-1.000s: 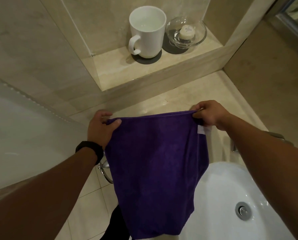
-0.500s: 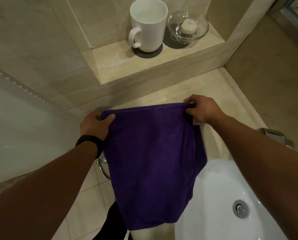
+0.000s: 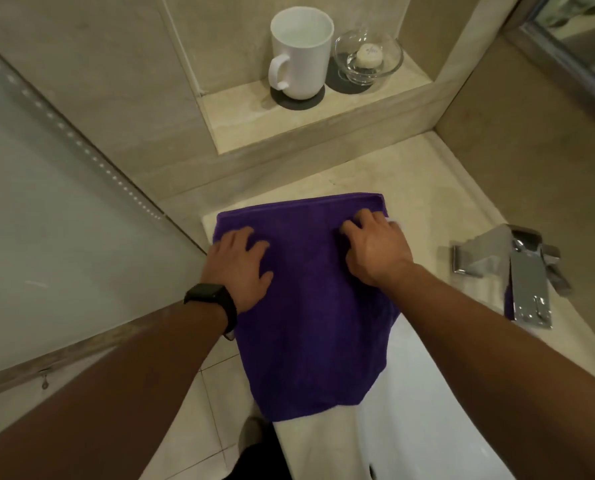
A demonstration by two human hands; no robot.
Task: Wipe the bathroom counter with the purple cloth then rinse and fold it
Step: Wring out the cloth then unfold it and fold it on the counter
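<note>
Where fingers (image 3: 244,238) press, purple cloth (image 3: 310,327) lies beneath them.

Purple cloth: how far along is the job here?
Done: wiping and rinsing cannot be confirmed from this view. In hand: the purple cloth lies spread on the counter, its lower part hanging over the front edge, with the left hand and right hand pressing on it. Left: the folding; no finished fold shows yet.
</note>
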